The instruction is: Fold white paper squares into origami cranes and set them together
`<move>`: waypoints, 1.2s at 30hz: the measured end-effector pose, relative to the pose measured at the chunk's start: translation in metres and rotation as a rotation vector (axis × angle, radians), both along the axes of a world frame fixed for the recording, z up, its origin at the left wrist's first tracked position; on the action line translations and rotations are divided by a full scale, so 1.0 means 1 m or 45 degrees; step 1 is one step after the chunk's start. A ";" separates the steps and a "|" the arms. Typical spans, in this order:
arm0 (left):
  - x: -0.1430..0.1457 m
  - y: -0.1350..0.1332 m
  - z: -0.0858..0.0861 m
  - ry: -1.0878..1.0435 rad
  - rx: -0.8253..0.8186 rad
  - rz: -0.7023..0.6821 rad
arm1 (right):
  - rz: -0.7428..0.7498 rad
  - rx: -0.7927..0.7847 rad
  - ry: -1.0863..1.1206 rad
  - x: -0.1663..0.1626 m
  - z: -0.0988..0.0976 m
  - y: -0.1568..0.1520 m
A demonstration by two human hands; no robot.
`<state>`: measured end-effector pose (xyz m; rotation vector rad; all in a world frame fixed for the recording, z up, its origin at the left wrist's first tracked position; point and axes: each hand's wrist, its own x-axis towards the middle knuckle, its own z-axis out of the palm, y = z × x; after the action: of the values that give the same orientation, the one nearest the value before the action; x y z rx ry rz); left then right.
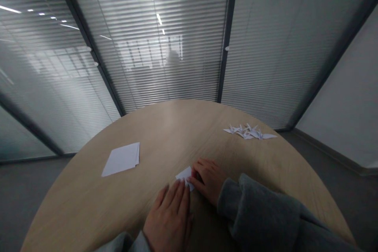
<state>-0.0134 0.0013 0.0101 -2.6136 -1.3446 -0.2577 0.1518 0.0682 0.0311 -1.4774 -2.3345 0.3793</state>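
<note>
A small folded piece of white paper [184, 175] lies on the round wooden table [165, 134] close to the near edge. My left hand [171, 216] lies flat beside it, fingers stretched out, the fingertips touching the paper's near edge. My right hand [208, 179] rests on the paper's right side with the fingers curled down and pressed on it; part of the paper is hidden under it. Both arms wear grey sleeves.
A stack of white paper sheets [121, 159] lies on the table to the left. Several folded white paper cranes [249, 132] sit in a cluster at the far right. Glass walls with blinds stand behind the table.
</note>
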 end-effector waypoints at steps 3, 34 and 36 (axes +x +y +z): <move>-0.001 0.000 -0.001 0.029 0.016 0.006 | 0.003 -0.031 0.027 0.004 0.002 0.002; 0.008 0.000 -0.002 0.082 0.324 0.008 | 0.002 -0.252 0.062 0.019 0.012 0.009; 0.008 0.000 -0.002 0.081 0.342 0.012 | 0.008 -0.279 0.073 0.019 0.014 0.009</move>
<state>-0.0050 0.0016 0.0079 -2.3726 -1.2082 -0.3262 0.1704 0.0768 0.0447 -1.5334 -2.3128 0.6893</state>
